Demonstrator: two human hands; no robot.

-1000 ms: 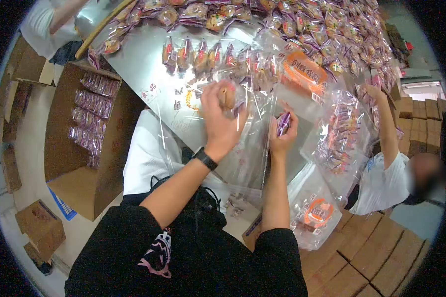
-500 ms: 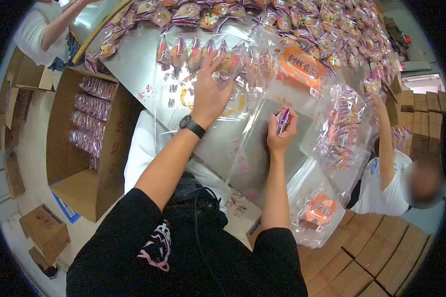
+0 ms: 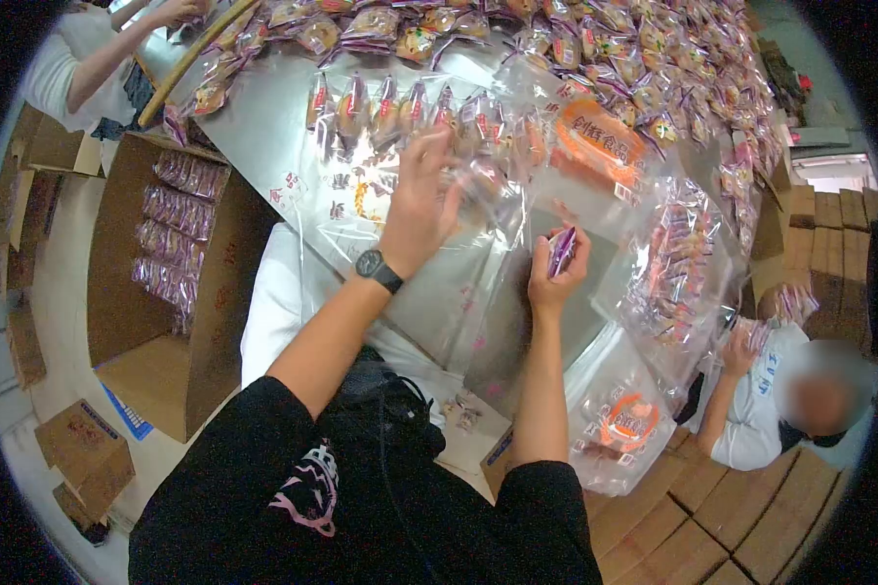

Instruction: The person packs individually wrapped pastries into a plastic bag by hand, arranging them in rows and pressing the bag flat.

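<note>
My left hand (image 3: 418, 200), with a watch on its wrist, hovers over a clear printed plastic bag (image 3: 346, 229) on the metal table. Its fingers look apart but are partly blurred, and nothing shows in them. Just beyond stands a row of wrapped pastries (image 3: 385, 112); whether they lie inside the bag I cannot tell. My right hand (image 3: 556, 278) is closed around a purple-edged pastry packet (image 3: 562, 251), held upright above the table. To its right lies a filled clear bag (image 3: 678, 253) of similar packets.
Many wrapped pastries (image 3: 644, 58) are heaped at the back. Left stands an open carton (image 3: 219, 292) with packed rows. Flat bags with orange print (image 3: 629, 419) hang at the right table edge. One co-worker (image 3: 761, 390) holds packets at right; another person's arm (image 3: 107, 63) is upper left.
My left hand has drawn back from the pastry row towards me. My right hand still holds the packet. The co-worker at right has lowered an arm, now with packets in hand.
</note>
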